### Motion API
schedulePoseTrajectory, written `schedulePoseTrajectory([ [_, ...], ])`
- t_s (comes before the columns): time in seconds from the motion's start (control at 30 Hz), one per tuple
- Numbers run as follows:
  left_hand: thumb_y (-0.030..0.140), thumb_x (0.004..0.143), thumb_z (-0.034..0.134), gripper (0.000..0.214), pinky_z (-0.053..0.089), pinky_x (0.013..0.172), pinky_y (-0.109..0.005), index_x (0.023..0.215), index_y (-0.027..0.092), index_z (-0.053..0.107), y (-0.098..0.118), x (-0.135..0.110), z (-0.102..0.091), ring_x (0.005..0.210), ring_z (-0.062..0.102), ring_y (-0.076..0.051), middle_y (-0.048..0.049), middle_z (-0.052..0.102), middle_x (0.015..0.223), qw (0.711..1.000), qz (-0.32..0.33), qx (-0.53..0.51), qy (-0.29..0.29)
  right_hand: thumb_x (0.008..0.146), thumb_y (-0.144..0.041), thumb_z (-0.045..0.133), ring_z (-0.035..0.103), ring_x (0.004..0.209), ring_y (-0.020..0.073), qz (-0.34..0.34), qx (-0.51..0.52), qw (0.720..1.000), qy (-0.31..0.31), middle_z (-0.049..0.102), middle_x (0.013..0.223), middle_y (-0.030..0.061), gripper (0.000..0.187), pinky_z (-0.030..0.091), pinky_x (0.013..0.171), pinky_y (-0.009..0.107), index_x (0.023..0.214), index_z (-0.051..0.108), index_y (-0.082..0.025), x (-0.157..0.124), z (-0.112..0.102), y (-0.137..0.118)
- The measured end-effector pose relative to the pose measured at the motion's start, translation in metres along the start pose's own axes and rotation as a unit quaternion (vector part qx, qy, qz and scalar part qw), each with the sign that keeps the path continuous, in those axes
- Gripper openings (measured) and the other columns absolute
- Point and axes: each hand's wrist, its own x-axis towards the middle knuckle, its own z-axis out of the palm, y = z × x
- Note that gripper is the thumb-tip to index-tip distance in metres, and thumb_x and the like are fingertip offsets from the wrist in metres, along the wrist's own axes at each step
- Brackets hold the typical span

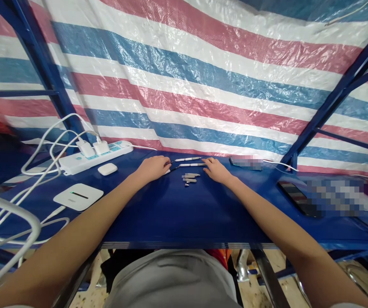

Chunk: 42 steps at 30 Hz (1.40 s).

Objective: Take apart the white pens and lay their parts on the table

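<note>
My left hand (153,168) lies palm down on the blue table top (184,214), its fingertips over a thin dark pen (173,169). My right hand (214,170) rests nearby, fingertips at the end of a white pen (192,164). Another white pen (188,159) lies just beyond it. Between my hands, several short grey-and-white pen parts (189,177) lie in a small group. The part of the dark pen under my left fingers is hidden.
To the left stand a white power strip (96,158) with plugged-in white cables, a white earbud case (107,169) and a flat white router (78,196). A phone (246,163) and a larger dark tablet (319,199) lie right. Striped tarpaulin hangs behind.
</note>
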Motion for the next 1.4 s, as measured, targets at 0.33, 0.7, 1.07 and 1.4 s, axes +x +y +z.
schedulePoseTrajectory([
  [0.33,0.030,0.093,0.043,0.026,0.048,0.075,-0.029,0.109,0.023,0.063,0.012,-0.005,0.015,0.094,0.062,-0.022,-0.0040,0.066,0.103,0.998,0.064,-0.016,0.009,0.090,-0.036,0.052,0.056,0.107,0.0182,0.021,-0.059,0.997,-0.035,0.058,0.116,0.0083,0.033,0.048,0.093,0.042,0.113,0.057,-0.014,0.022,0.003,0.001],
  [0.7,0.030,0.096,0.045,0.037,0.041,0.096,-0.037,0.131,0.018,0.050,0.022,-0.007,0.018,0.112,0.050,-0.026,-0.0128,0.049,0.124,0.983,0.118,-0.013,0.140,0.098,-0.031,0.032,0.060,0.097,0.0164,-0.020,0.010,1.000,0.017,0.065,0.104,0.0091,0.034,0.045,0.087,0.032,0.110,0.058,-0.014,-0.005,-0.019,0.003],
  [1.07,0.034,0.101,0.037,0.028,0.043,0.063,-0.025,0.110,0.021,0.060,0.030,-0.010,0.019,0.086,0.062,-0.019,-0.0045,0.062,0.094,0.979,0.164,0.030,0.117,0.098,-0.031,0.032,0.058,0.095,0.0175,-0.134,0.042,0.990,0.034,0.066,0.102,0.0088,0.034,0.040,0.085,0.029,0.110,0.059,-0.016,-0.014,-0.031,-0.040],
  [1.4,0.038,0.101,0.034,0.030,0.041,0.059,-0.026,0.102,0.021,0.059,0.032,-0.012,0.025,0.079,0.065,-0.022,-0.0042,0.067,0.090,0.984,0.155,0.047,0.070,0.096,-0.032,0.036,0.057,0.083,0.0170,-0.162,0.014,0.987,0.000,0.066,0.089,0.0101,0.033,0.037,0.076,0.027,0.101,0.063,-0.014,-0.020,-0.035,-0.042],
])
